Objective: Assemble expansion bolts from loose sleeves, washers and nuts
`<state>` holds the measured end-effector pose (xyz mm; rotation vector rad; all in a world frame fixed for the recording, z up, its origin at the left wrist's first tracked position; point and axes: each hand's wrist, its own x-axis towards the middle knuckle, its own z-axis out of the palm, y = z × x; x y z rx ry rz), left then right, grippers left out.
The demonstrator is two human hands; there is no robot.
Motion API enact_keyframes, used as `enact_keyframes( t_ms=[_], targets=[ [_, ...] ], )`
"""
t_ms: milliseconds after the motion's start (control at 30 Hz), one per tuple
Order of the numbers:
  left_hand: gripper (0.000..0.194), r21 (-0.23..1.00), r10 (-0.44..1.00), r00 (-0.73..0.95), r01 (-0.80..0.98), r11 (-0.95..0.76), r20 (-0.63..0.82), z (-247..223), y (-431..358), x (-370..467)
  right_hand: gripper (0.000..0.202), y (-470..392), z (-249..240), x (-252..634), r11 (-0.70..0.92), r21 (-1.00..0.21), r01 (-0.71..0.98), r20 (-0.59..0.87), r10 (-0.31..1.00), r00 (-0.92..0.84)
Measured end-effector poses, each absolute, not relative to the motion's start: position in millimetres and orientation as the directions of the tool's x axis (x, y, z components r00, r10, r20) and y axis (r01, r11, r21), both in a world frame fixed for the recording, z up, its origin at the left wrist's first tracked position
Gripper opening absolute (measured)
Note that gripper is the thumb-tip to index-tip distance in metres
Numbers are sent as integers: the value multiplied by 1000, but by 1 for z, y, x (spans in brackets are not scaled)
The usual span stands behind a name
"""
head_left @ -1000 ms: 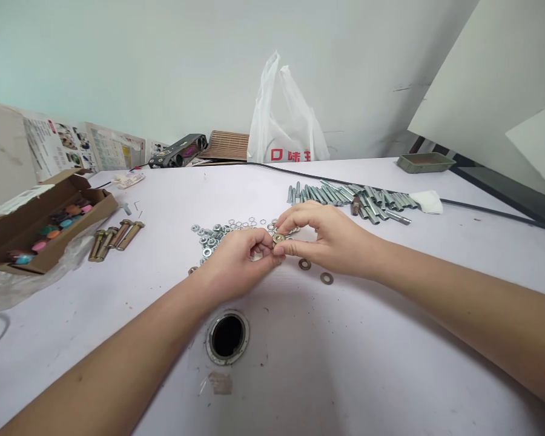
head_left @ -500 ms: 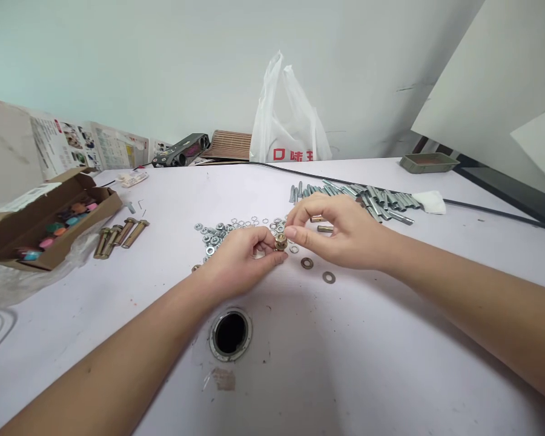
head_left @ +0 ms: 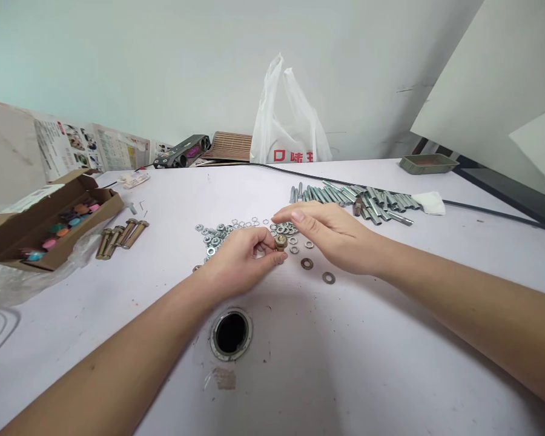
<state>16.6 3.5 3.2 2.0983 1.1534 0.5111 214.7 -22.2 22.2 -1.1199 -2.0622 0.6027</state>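
Observation:
Between the thumb and fingers of my left hand (head_left: 243, 257) is a brass-coloured bolt (head_left: 280, 241), upright, with what looks like a nut at its top; its lower part is hidden. My right hand (head_left: 333, 236) is stretched out flat, palm down, just right of the bolt and apart from it. Silver washers (head_left: 285, 228) lie partly under its fingertips. Two darker flat washers (head_left: 307, 263) lie in front of the right hand. Left of the bolt, partly behind my left hand, is a pile of silver nuts (head_left: 213, 237).
Grey metal sleeves (head_left: 340, 192) are heaped behind the right hand. Several brass-coloured bolts (head_left: 122, 236) lie at left beside a cardboard box (head_left: 59, 254) of small coloured bottles. A round hole (head_left: 231, 334) opens in the table near me. A white plastic bag (head_left: 290, 121) stands behind.
My right hand has come off the top of the bolt, and its fingers have straightened out flat over the washers. The left hand stays in place with the bolt.

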Motion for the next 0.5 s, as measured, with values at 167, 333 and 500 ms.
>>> enact_keyframes(
  t_ms=[167,333,500],
  targets=[
    [27,729,851,525,585,-355,-8,5,3,17,69,-24,25,217,334,-826,454,261,940,-218],
    [27,725,849,529,582,-369,7,4,3,16,54,-24,21,214,443,-758,479,326,893,-311],
    [28,719,858,513,602,-347,-16,5,3,17,68,-24,23,214,387,-763,518,284,920,-270]
  ],
)
